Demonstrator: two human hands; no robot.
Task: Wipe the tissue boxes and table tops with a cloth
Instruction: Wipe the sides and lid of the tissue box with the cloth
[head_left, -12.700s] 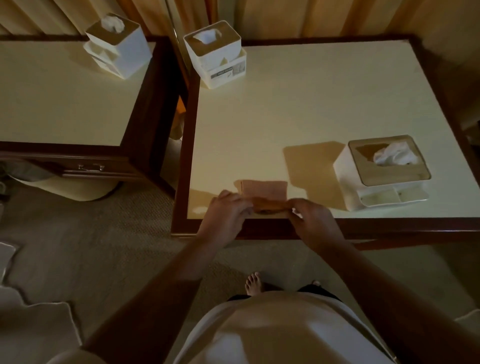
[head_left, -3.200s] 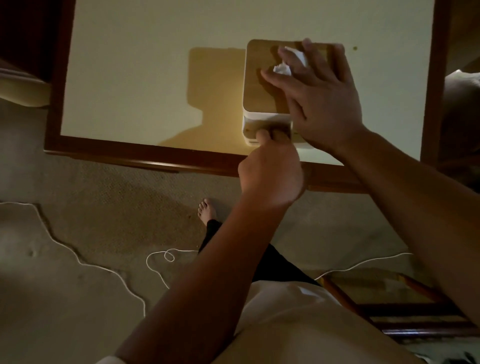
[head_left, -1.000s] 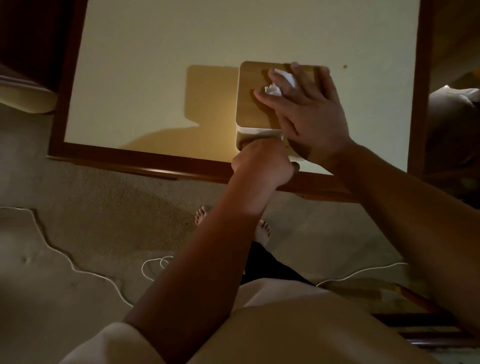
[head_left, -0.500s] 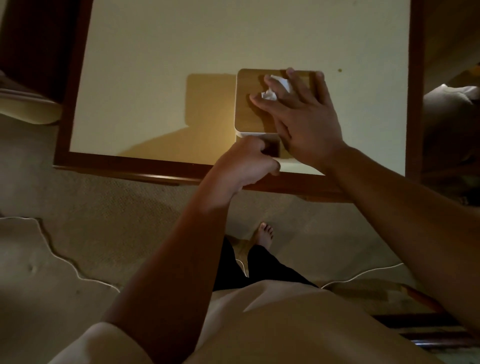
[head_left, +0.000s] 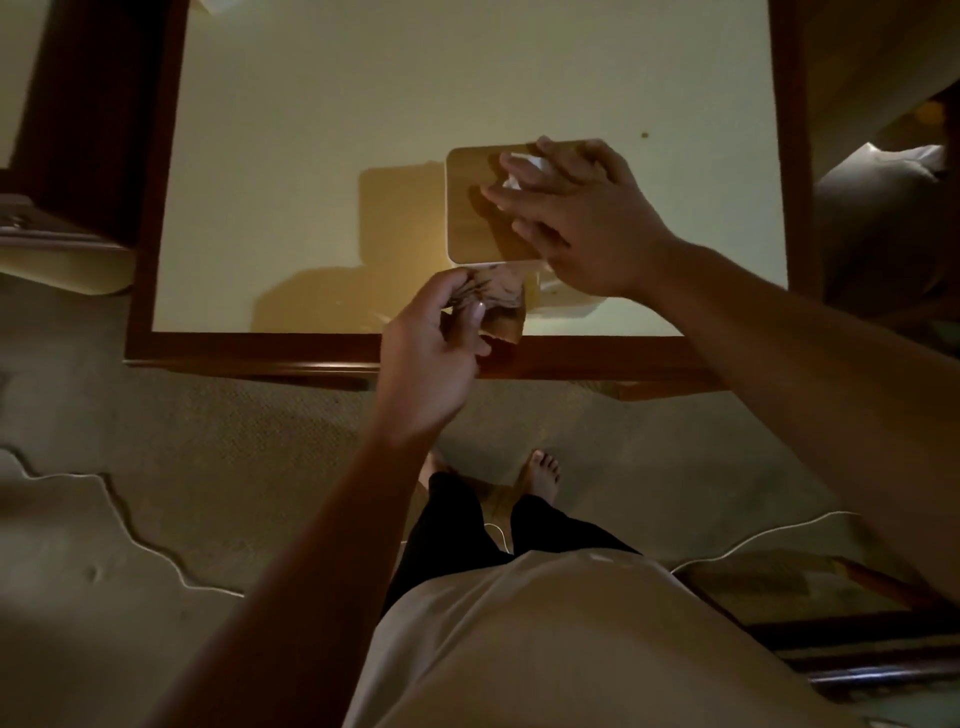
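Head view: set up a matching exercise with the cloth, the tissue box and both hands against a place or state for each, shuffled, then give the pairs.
1. cloth
2. box
3. left hand
4. right hand

A. rests flat on top of the box
B. stands on the table
C. bunched in a grip by the table's front edge
D. grips the cloth

Pairs: 1-C, 2-B, 3-D, 4-A

Left hand (head_left: 434, 343), at 7 o'clock from the right hand (head_left: 587, 223), pinches the cloth (head_left: 503, 299); right fingers (head_left: 519, 195) lie straight, palm down, pointing 10 o'clock.
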